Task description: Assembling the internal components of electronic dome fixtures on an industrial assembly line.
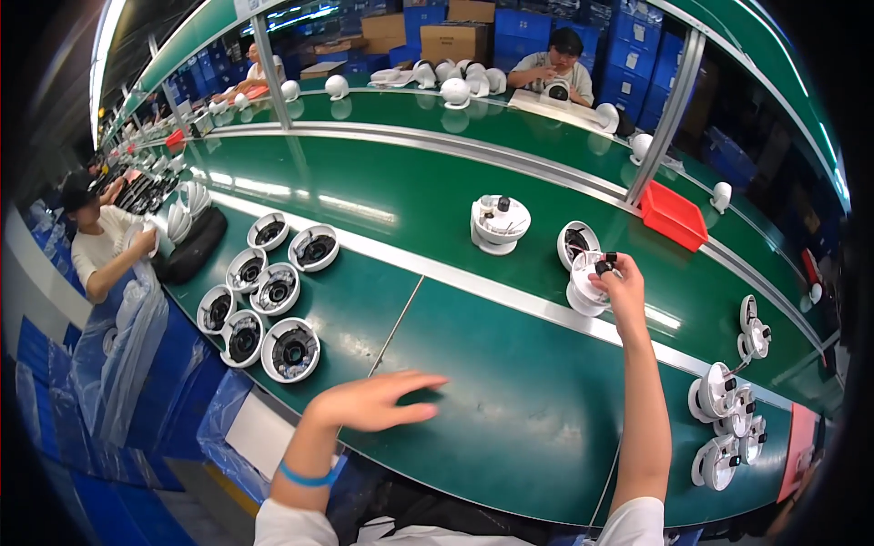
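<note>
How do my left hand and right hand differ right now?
The left hand hovers empty over the green worktop, while the right hand grasps a white housing. The left hand wears a blue band at its wrist; the right hand wears none. The left hand is open; the right hand is curled. Both hands are ungloved.

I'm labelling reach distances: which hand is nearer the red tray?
Right. The right hand grips a white unit, nearer the person and left of the red tray; the left hand hovers over the green table, much farther away.
</note>
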Available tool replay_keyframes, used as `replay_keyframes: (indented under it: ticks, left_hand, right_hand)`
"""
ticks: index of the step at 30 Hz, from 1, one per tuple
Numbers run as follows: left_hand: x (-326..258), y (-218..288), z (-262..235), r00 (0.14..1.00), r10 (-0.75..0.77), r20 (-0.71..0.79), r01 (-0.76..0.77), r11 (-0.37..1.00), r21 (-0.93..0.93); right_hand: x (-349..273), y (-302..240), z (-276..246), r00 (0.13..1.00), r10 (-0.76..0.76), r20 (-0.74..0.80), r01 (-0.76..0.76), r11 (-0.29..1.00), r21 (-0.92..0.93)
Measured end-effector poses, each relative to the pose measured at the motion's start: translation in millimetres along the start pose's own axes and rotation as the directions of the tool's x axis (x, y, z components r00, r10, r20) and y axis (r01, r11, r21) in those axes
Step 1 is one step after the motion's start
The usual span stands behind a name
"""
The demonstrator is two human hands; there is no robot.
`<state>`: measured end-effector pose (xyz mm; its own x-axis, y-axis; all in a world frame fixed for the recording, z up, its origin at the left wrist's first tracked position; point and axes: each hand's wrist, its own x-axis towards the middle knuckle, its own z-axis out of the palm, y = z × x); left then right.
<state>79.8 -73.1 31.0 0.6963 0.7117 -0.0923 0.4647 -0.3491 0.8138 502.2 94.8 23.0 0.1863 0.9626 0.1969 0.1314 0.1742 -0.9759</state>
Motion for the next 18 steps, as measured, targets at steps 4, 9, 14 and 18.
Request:
replay_keyframes:
  ticks: [4, 9, 14, 18]
  left_hand:
    - [-74.1, -10.8, -4.4, 0.857, -0.153, -0.491, 0.026, 0.966, -0.255]
    - [-106.1, -41.0, 16.1, 0.425, 0.099, -0.9, 0.633, 0.678, 0.374]
    - [-114.6, -59.1, 28.1, 0.53, 0.048, -0.846, 0.477, 0.808, 0.345]
    - [-110.2, -44.8, 28.1, 0.465, 0.139, -0.874, 0.354, 0.876, 0.328]
  right_hand:
    - [49.8, 21.7, -6.0, 0.978, -0.048, -0.204, -0.007, 0.965, -0.264]
    - [57.7, 12.3, 64.9, 0.747, -0.66, -0.079, 0.469, 0.607, -0.641]
    - [94.9, 11.3, 122.1, 0.908, -0.405, 0.107, 0.404, 0.78, -0.478]
    - [86.4, -28.4, 137.6, 0.923, -0.27, 0.275, 0.379, 0.766, -0.519]
